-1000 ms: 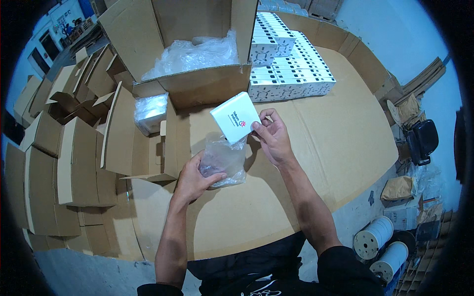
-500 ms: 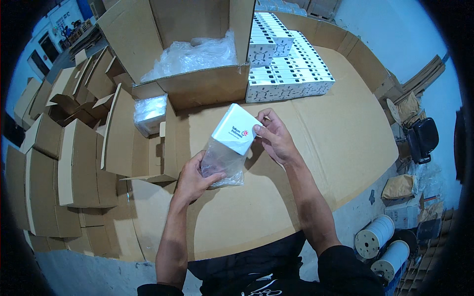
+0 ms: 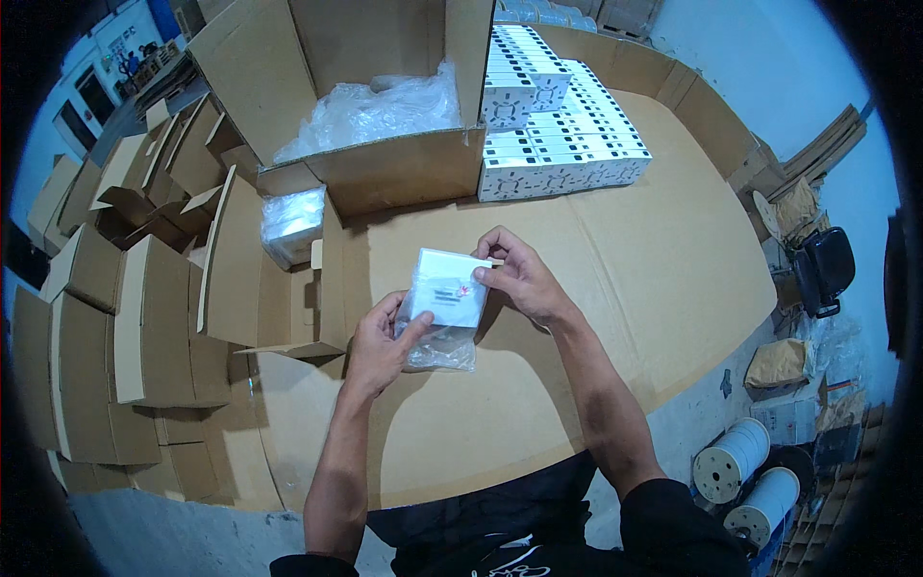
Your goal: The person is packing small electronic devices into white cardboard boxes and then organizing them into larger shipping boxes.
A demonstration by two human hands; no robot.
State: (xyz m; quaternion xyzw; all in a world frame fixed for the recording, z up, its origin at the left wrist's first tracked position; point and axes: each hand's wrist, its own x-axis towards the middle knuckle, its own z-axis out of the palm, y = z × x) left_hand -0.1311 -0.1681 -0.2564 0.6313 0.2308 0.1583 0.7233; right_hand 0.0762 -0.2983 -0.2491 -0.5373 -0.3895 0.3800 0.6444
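Observation:
A small white box (image 3: 450, 273) is partly inside a clear plastic bag (image 3: 442, 349), held low over the cardboard-covered table. My left hand (image 3: 380, 346) is closed on the bag's left side, its thumb lying across the front over the box. With thumb and fingers, my right hand (image 3: 524, 281) pinches the upper right corner of the box. The box's upper edge shows at the bag's mouth; its lower part is seen blurred through the plastic.
Behind stands a large open carton (image 3: 404, 173) with clear plastic bags (image 3: 385, 111). Right of it are stacked white boxes (image 3: 567, 159). A smaller open carton (image 3: 332, 279) at the left holds plastic-wrapped boxes (image 3: 293, 223). Empty cartons (image 3: 159, 322) crowd the left; cable spools (image 3: 733, 460) sit lower right.
The white box has moved down, deeper into the plastic bag, and its face is now mostly behind plastic. My right hand has come down and left with it; my left thumb has shifted upward.

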